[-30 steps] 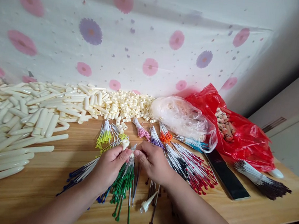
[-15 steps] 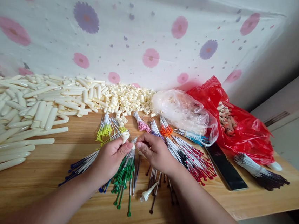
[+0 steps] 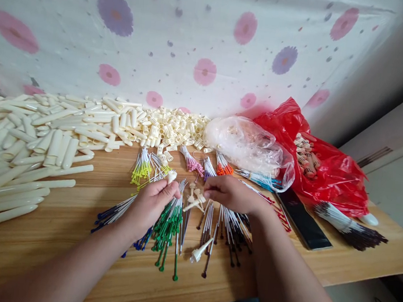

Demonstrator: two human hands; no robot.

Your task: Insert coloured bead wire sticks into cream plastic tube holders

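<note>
Thumb and fingers of your left hand [image 3: 152,203] pinching a small cream plastic cap [image 3: 171,175], your right hand [image 3: 233,194] beside it, curled, hold impossible to tell, green-tipped pin bundle [image 3: 168,223] just under your left grip.

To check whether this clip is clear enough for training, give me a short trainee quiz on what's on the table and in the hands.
1. True or false: the left hand pinches a small cream cap.
2. Which bag lies farthest right on the table? A red, B clear, C blue.
3. What colour are the tips of the pin bundle just right of the left hand?
Key: 1 true; 2 A, the red bag; 3 green.
</note>
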